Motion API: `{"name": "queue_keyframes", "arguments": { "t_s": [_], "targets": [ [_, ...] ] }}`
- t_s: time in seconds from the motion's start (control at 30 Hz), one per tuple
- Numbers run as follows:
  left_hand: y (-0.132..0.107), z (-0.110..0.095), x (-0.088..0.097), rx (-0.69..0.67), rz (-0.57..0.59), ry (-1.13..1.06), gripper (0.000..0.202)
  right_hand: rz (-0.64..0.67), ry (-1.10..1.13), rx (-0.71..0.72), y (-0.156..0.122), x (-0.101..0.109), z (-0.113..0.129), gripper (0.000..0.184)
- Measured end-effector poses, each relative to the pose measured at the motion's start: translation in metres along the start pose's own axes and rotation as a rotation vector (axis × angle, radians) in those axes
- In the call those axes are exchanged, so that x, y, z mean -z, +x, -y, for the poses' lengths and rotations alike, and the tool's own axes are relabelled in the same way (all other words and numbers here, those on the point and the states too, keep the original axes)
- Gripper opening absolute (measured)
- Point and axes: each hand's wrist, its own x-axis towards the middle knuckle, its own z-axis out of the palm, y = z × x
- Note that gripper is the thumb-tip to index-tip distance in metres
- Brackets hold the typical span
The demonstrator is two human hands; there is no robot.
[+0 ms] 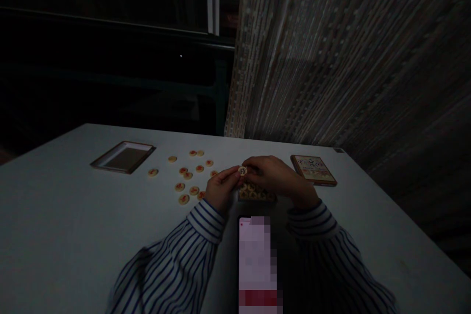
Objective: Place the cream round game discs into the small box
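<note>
A round xiangqi piece (242,170) with a dark character faces me, held up between both hands. The fingertips of my left hand (222,186) pinch its left side. From the right, my right hand (274,174) is closed on the same piece, its fingers curled over it. Just below the hands sits a small box (256,199) with several dark-marked pieces packed in it; the right hand hides its far part. Left of my left hand, several loose red-marked pieces (194,190) lie scattered on the white table (91,221).
An open, shallow box lid (125,157) lies at the far left of the table. A closed printed box (314,170) rests at the right. Nearest me is a lit phone (255,260), partly blurred out. A string curtain (294,59) hangs behind the table's far edge.
</note>
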Motion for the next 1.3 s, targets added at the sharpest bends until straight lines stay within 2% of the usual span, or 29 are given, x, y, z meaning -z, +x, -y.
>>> {"name": "queue_keyframes", "arguments": {
  "t_s": [0.47,0.6,0.77,0.9,1.1,1.3],
  "targets": [
    [-0.001,-0.001,-0.001,-0.029,-0.008,0.01,0.032,-0.017,-0.052,0.012,0.0,0.001,0.002,0.025],
    [-0.001,-0.001,-0.003,-0.078,-0.073,0.094,0.024,-0.041,-0.052,-0.035,-0.001,0.005,-0.002,0.025],
    [-0.001,0.003,0.001,-0.182,-0.11,0.328,0.012,-0.069,-0.085,-0.097,-0.006,0.009,-0.018,0.027],
    [0.001,0.008,0.006,-0.232,-0.121,0.448,0.013,-0.074,-0.112,-0.155,-0.009,0.008,-0.04,0.03],
    [0.002,0.018,0.009,-0.295,-0.122,0.595,0.017,-0.004,-0.159,-0.253,-0.01,-0.001,-0.063,0.03],
    [-0.003,0.017,0.007,-0.354,-0.118,0.727,0.015,0.062,-0.194,-0.298,-0.011,-0.01,-0.07,0.028]
  ]
}}
